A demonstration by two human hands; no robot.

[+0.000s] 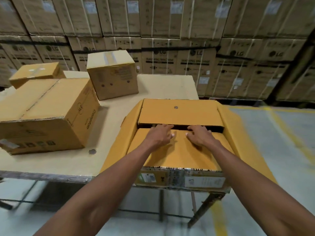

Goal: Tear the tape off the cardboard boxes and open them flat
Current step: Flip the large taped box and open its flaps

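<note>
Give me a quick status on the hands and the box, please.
Both hands, left and right, fingers hooked over near flap's edge at the gap. Front box: side flaps out, centre seam parted. Three closed boxes left; nothing in the way.

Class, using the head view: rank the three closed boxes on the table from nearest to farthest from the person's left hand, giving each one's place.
Measured from the left hand:
1. The big closed box, on the table's left side, nearest.
2. The upright taped box, at the back, middle of the table.
3. The small flat box, in the far left corner, farthest.
</note>
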